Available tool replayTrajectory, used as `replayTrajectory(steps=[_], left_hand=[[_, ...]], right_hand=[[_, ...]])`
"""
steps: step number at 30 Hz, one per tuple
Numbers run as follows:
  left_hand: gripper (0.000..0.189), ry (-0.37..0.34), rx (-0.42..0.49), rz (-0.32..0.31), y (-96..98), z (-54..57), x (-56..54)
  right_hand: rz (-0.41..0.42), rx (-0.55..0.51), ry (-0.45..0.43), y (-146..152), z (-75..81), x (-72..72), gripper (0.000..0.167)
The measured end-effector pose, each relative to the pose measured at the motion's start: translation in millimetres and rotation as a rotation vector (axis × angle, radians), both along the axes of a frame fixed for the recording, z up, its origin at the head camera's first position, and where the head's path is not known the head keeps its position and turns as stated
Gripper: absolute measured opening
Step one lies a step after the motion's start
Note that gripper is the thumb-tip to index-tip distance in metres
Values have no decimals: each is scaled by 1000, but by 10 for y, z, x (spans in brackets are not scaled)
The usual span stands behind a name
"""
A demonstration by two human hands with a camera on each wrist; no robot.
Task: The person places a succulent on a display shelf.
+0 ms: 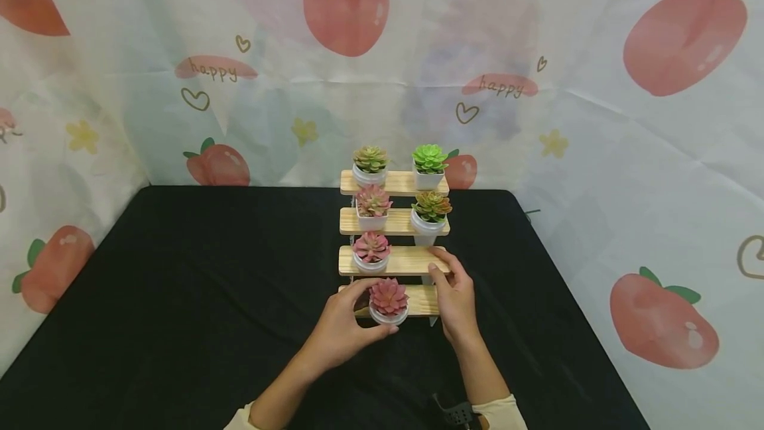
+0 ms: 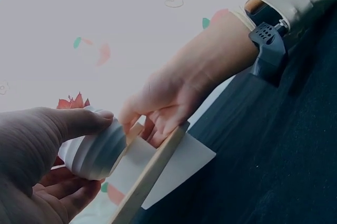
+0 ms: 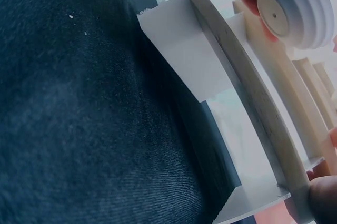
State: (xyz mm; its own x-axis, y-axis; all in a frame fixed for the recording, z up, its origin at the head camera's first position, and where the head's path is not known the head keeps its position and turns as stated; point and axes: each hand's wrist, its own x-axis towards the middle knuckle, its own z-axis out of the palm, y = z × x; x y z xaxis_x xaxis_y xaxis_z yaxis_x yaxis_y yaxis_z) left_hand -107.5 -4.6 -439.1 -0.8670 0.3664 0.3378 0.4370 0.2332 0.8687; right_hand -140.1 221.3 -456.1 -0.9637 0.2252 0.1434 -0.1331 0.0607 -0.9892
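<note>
My left hand (image 1: 343,327) grips a small artificial succulent with pink-red leaves (image 1: 388,297) by its round, ribbed white pot (image 2: 97,145). In the right wrist view the underside of that pot (image 3: 276,16) shows, tilted and raised off the boards. It overlaps the lowest board (image 1: 422,300) of a four-tier wooden plant stand in the head view. At the stand's right side, my right hand (image 1: 458,297) grips the end of the second-lowest board (image 1: 412,261), thumb in front and fingers curled over it.
Another pink succulent (image 1: 371,249) stands at the left of the second-lowest board. The two upper boards each bear two potted succulents. White side supports (image 2: 179,171) hold the boards. A black cloth (image 1: 179,310) covers the table, with a fruit-printed curtain (image 1: 394,105) behind.
</note>
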Motion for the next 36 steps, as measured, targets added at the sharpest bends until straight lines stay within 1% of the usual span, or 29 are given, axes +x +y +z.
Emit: replayTrajectory(steps=[3,8,13,20,25,28,31,36], left_hand=[[65,-5,9,-4,26,-8,9],[66,-34,38,-19,87,12,26],[66,-53,73,-24,168,49,41],[65,-65,118,-22,247,115,40],[65,-73,141,-12,307,153,38],[66,-77,167,-16,357,177,31],[66,-86,191,-23,397,201,26],[64,-124,217,-26,456,245,8]], right_hand=[[0,-3,-3,1,4,5,32],[-7,8,-18,4,3,8,33],[1,-9,-22,5,5,11,34],[20,-39,5,3,8,3,36],[18,-28,3,7,12,0,37],[8,-25,-3,10,13,1,37],[13,-49,-4,4,12,4,39],[39,-101,13,-7,19,14,40]])
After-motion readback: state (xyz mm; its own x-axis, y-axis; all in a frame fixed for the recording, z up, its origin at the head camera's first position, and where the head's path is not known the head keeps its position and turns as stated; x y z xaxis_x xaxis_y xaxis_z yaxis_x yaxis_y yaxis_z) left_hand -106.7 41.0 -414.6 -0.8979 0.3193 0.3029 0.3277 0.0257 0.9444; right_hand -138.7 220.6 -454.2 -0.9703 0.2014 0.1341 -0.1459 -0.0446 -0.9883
